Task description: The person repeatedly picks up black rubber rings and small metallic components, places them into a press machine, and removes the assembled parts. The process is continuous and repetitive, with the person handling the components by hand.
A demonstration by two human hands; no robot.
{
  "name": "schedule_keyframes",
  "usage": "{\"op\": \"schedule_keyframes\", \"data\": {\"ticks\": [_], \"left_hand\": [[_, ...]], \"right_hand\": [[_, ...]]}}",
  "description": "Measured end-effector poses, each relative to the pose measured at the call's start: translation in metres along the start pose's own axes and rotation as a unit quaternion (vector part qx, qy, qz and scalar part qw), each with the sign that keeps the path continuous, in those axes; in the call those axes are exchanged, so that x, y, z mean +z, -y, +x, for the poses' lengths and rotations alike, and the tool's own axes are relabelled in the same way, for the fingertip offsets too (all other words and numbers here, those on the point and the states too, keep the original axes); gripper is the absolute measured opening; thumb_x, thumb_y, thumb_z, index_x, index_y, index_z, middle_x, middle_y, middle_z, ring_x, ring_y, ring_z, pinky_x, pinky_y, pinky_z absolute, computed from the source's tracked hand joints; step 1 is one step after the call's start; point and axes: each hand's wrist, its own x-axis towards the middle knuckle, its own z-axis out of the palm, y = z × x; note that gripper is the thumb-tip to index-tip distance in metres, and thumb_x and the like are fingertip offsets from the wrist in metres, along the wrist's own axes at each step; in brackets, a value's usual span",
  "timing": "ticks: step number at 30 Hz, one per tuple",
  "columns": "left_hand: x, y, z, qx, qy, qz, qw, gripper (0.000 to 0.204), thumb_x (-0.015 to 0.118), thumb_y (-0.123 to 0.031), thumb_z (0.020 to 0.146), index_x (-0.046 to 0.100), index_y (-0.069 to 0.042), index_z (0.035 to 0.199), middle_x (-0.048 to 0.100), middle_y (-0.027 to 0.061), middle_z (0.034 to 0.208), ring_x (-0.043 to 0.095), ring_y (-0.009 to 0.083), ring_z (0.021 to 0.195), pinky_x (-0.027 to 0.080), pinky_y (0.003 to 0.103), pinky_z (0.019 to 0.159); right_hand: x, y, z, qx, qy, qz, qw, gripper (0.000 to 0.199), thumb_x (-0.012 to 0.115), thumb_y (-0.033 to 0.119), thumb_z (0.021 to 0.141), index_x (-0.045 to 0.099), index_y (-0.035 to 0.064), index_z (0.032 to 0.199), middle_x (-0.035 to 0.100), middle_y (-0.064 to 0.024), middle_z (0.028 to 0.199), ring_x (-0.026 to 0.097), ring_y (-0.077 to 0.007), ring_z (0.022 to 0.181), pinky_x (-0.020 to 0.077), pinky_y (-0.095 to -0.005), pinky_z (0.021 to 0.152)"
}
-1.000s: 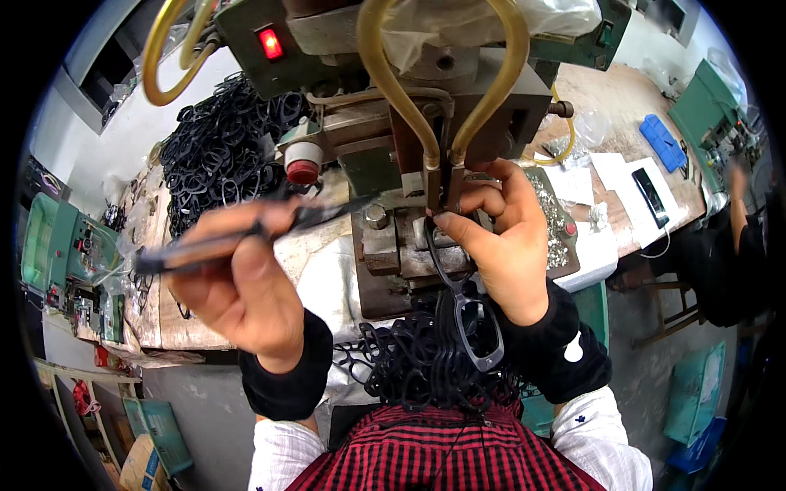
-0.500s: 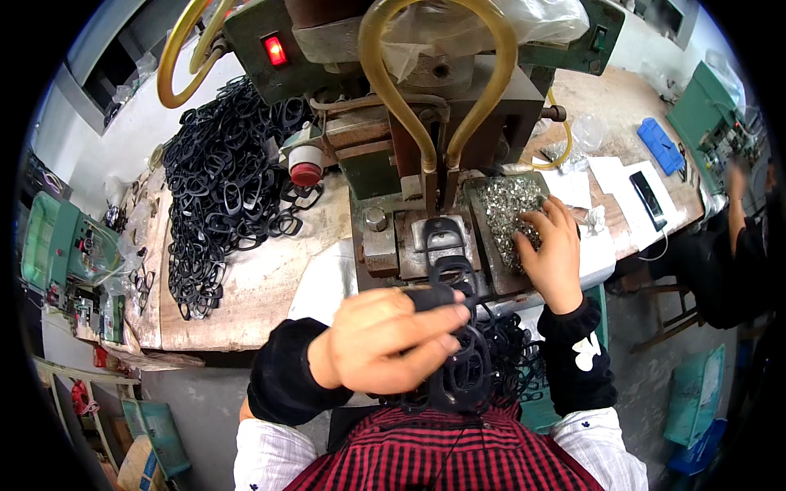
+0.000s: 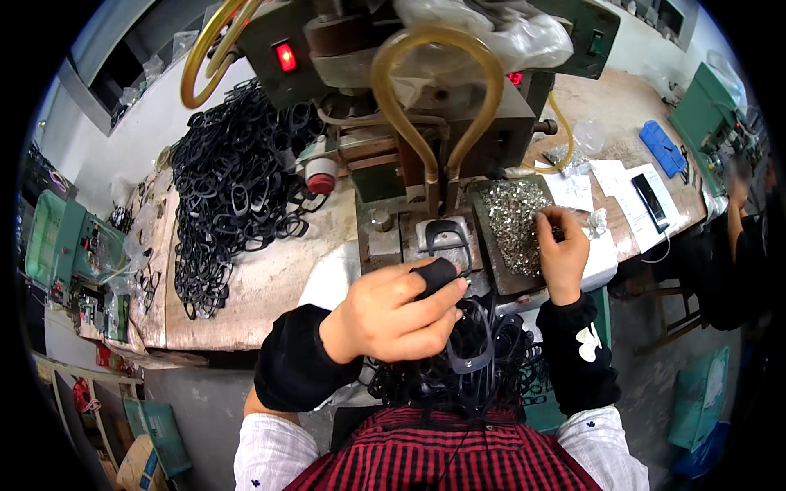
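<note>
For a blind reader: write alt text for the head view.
A person's left hand holds a black plastic frame over a pile of them in the lap, while the right hand picks in a tray of small metal parts beside a press machine.

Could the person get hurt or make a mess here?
Maybe. The left hand works close to the press while its red light glows, so fingers might get pinched. The right hand digs in the tray of tiny metal bits, which could spill or prick.
</note>
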Motion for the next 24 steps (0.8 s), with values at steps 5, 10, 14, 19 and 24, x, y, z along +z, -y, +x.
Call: {"op": "schedule_keyframes", "data": {"ticks": [5, 10, 14, 19, 24], "left_hand": [[0.004, -0.006, -0.010, -0.030, -0.028, -0.022, 0.999, 0.026, 0.079, -0.005, 0.075, 0.060, -0.004, 0.093, 0.072, 0.0147, 0.105, 0.072, 0.0295, 0.088, 0.062, 0.039, 0.073], [-0.006, -0.052, -0.042, -0.193, -0.035, 0.013, 0.981, 0.026, 0.073, 0.000, 0.077, 0.066, -0.001, 0.102, 0.068, 0.0168, 0.119, 0.067, 0.0385, 0.108, 0.052, 0.051, 0.100], [-0.037, -0.033, -0.079, -0.342, -0.258, 0.228, 0.875, 0.025, 0.062, 0.013, 0.081, 0.067, -0.001, 0.102, 0.070, 0.0176, 0.098, 0.068, 0.0295, 0.090, 0.051, 0.038, 0.088], [-0.066, 0.052, -0.126, -0.396, 0.079, 0.369, 0.837, 0.021, 0.070, 0.003, 0.075, 0.076, -0.008, 0.092, 0.067, 0.0144, 0.121, 0.058, 0.0312, 0.095, 0.047, 0.038, 0.087], [-0.050, 0.085, -0.221, -0.473, 0.129, 0.327, 0.808, 0.021, 0.071, -0.002, 0.073, 0.079, -0.007, 0.092, 0.060, 0.0187, 0.136, 0.059, 0.0350, 0.101, 0.048, 0.038, 0.094]], "right_hand": [[-0.006, 0.002, -0.011, -0.029, 0.010, -0.017, 0.999, 0.010, 0.068, 0.005, 0.089, 0.068, -0.0024, 0.096, 0.070, -0.0140, 0.087, 0.067, -0.0227, 0.082, 0.0511, -0.0316, 0.078], [-0.015, -0.017, -0.029, 0.080, -0.035, 0.217, 0.972, 0.014, 0.064, 0.000, 0.094, 0.068, -0.0045, 0.106, 0.069, -0.0063, 0.101, 0.063, -0.0130, 0.092, 0.0482, -0.0251, 0.084], [0.000, -0.031, -0.025, 0.066, -0.082, 0.313, 0.944, 0.013, 0.064, 0.001, 0.093, 0.066, -0.0013, 0.106, 0.068, -0.0055, 0.099, 0.062, -0.0120, 0.092, 0.0473, -0.0247, 0.086], [0.022, 0.011, -0.006, 0.073, -0.011, 0.269, 0.960, 0.016, 0.067, 0.000, 0.090, 0.069, -0.0021, 0.106, 0.070, -0.0055, 0.098, 0.064, -0.0125, 0.092, 0.0488, -0.0237, 0.083], [0.011, 0.016, -0.010, 0.043, 0.039, 0.154, 0.986, 0.013, 0.069, 0.000, 0.088, 0.070, -0.0028, 0.100, 0.071, -0.0077, 0.095, 0.064, -0.0144, 0.091, 0.0485, -0.0256, 0.083]]}}
